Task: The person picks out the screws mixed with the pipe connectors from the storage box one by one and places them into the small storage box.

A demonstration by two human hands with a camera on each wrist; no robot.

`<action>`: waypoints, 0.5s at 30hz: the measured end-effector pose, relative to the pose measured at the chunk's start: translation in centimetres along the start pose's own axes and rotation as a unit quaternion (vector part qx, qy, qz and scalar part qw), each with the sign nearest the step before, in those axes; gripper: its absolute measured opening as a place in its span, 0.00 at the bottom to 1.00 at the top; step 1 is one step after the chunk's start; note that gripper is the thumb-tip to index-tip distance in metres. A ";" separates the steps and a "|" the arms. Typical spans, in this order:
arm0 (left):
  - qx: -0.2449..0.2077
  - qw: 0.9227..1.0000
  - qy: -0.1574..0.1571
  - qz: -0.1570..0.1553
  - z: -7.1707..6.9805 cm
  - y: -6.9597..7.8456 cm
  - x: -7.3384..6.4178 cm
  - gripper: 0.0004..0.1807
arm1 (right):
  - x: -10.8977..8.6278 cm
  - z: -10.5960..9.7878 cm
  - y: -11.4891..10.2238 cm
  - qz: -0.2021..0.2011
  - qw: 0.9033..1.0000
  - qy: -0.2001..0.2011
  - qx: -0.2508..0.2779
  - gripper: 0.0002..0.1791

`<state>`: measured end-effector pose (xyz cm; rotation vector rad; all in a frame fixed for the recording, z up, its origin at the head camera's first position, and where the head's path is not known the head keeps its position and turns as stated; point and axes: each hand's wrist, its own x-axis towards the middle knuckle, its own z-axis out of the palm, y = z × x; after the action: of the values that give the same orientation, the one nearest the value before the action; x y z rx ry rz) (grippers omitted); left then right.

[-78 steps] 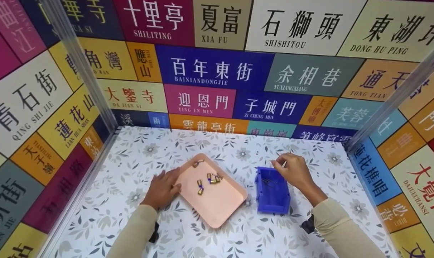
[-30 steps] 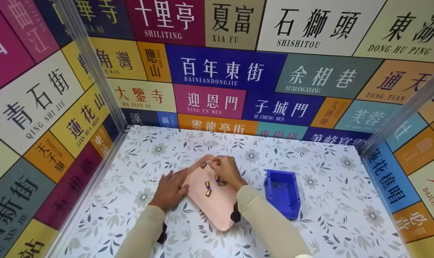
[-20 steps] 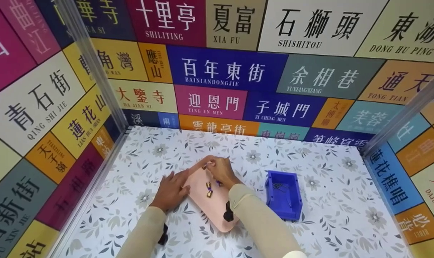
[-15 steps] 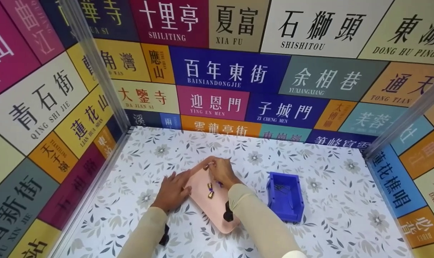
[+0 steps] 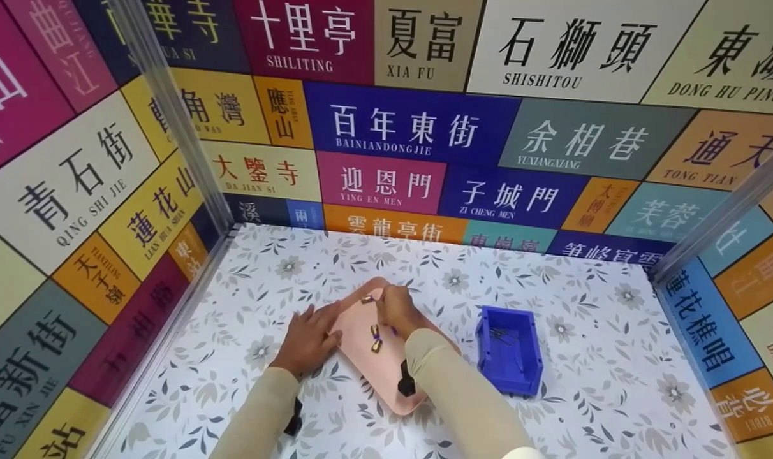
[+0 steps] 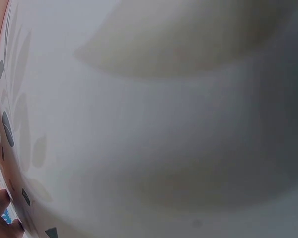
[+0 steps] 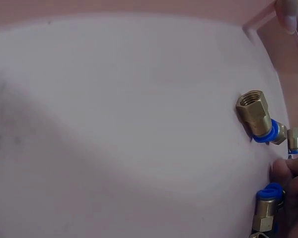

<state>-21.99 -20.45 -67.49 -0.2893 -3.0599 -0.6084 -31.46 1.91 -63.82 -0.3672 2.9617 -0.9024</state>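
My left hand (image 5: 307,338) rests on the left side of the pink tray (image 5: 380,382), its fingers spread along the rim. Inside lie several brass push-in fittings with blue collars. One fitting (image 5: 368,299) sits at the far corner, and a pair of fittings (image 5: 375,338) lies nearer the middle. My right hand (image 5: 399,309) reaches into the tray with curled fingers, hiding part of the contents. In the right wrist view, its fingertips (image 7: 283,171) are between a small upright-looking fitting (image 7: 294,140) and a nearer fitting (image 7: 267,208). I cannot tell what they hold.
Right of the tray stands a blue bin (image 5: 511,376) with several thin metal pieces (image 5: 504,335) in it. Floral paper covers the table (image 5: 259,261). Sign-covered panels (image 5: 386,121) enclose the back and sides.
My right hand has crossed from the blue bin into the tray, to the far-corner fitting, then shifted slightly right and nearer, uncovering that fitting. My left hand has stayed on the rim.
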 end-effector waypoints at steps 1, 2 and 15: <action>-0.001 1.000 0.000 0.001 0.0 0.0 0.0 0.35 | 0.0 0.0 0.0 -0.001 1.000 -0.003 -0.002 0.17; -0.002 1.000 0.000 0.002 0.0 0.0 0.0 0.35 | 0.0 0.0 0.0 0.001 1.000 -0.008 0.002 0.18; -0.002 1.000 -0.006 -0.004 0.1 -0.1 -0.1 0.36 | -0.4 -0.3 0.4 -0.005 0.997 -0.005 0.077 0.11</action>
<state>-21.94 -20.54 -67.62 -0.2802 -3.0725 -0.6156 -31.20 2.54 -63.80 -0.3781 2.8595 -1.1184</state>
